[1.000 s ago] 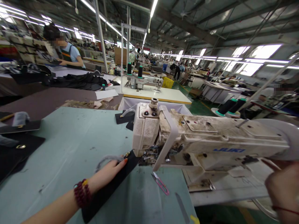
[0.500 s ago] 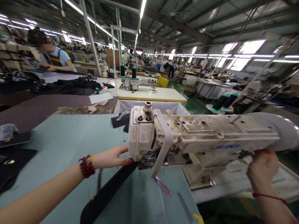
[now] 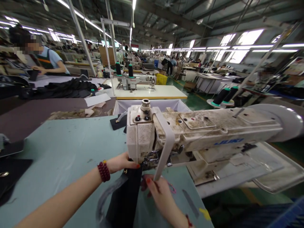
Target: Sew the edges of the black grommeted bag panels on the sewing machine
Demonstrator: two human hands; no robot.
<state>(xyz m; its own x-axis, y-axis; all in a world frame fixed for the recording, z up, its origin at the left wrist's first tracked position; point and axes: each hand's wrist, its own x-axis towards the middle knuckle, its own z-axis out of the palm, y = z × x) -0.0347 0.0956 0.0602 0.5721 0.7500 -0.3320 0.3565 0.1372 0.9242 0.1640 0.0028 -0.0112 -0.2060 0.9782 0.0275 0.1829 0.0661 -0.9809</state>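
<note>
A long black panel with a gold-coloured fitting near its far end runs under the head of a white JUKI sewing machine. My left hand, a dark red bead bracelet at the wrist, rests at the panel's far end with its thumb stretched across the black surface. Its other fingertips go behind the machine head. My right hand is at the panel's right edge, below the machine's white guard bar. Motion smears its fingertips, so a grip cannot be made out. Beside it lies a pink-handled tool, partly covered.
On the green tabletop are black pieces with gold eyelets at left and a grey blade-like strip at right. A white-lined bin stands behind. Thread cones rise at right; a co-worker sits far left.
My right hand has come from under the machine's right end to the panel's edge. The panel now points more straight toward me. My left hand's thumb has moved onto it.
</note>
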